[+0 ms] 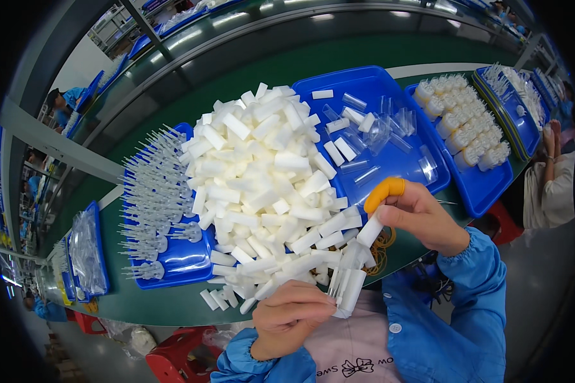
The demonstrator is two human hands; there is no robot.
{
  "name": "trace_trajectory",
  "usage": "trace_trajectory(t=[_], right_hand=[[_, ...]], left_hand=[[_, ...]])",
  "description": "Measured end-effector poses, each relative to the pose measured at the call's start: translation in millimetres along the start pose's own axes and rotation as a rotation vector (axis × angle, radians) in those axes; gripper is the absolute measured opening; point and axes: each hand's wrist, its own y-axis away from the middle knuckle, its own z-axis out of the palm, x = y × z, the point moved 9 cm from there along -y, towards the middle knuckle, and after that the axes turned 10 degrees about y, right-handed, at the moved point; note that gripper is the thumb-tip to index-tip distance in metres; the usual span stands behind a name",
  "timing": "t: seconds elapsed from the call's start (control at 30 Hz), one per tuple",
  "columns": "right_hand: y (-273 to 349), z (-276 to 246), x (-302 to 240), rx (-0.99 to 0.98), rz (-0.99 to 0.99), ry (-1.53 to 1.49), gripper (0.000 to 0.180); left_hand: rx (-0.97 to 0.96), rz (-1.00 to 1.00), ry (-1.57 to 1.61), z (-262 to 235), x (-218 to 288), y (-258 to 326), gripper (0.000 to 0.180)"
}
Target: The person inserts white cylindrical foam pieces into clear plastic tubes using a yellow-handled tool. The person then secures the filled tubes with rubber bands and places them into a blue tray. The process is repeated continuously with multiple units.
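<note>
Our left hand (pixel 291 316) grips a bundle of white tubes (pixel 348 290), our right hand (pixel 421 214) pinches one white tube (pixel 369 231) above it, and a skewed push could spill the bundle

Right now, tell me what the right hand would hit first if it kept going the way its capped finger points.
The right hand points up-left; it would probably first meet the white foam pieces heaped just beyond it, though depth is unclear.
</note>
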Motion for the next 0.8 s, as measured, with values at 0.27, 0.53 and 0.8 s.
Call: trace_trajectory(t=[0.27,0.53,0.8], right_hand=[[0.1,16.2,10.2,-0.141,0.106,-0.056,0.017],[7.1,43.9,-8.9,-0.194,-0.076,0.158,0.015],[10.4,51.6,-24.2,-0.215,-0.158,0.319,0.018]], left_hand=[[-0.002,-0.015,-0.023,2.1,-2.2,-4.3,0.014],[-0.027,0.107,-0.304,6.5,11.0,-1.8,0.02],[0.128,-0.092,-0.184,-9.4,-5.4,2.4,0.025]])
